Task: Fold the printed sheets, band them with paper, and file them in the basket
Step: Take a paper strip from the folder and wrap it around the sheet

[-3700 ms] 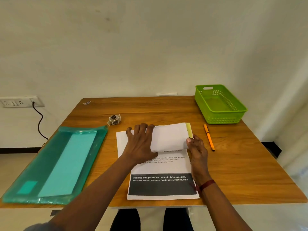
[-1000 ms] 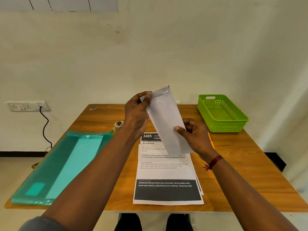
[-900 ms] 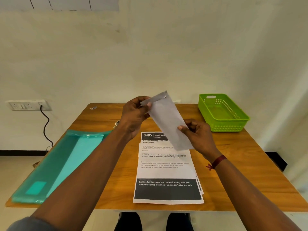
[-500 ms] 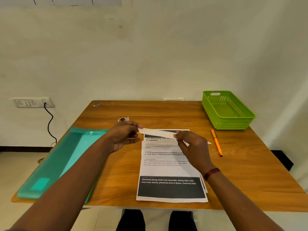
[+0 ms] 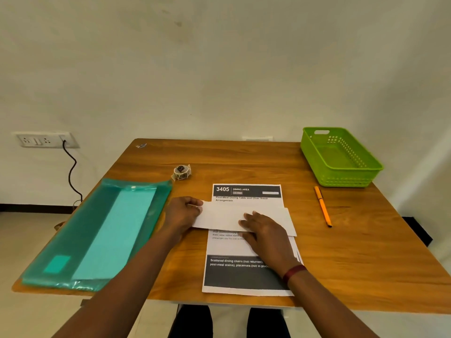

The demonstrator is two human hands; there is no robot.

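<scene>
Our left hand [image 5: 183,213] pinches the folded sheet [image 5: 220,217], right hand [image 5: 267,231] resting with fingers [image 5: 252,219] flat on it — over the "3405 DINING AREA" printout [image 5: 246,191].

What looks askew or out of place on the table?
Nothing spilled or damaged. The folded sheet lies slightly tilted across the printed stack, its left end pinched by the left hand, the right hand flat on it. The stack's lower sheets poke out along its right edge. A scrap sits at the far left corner of the table.
</scene>
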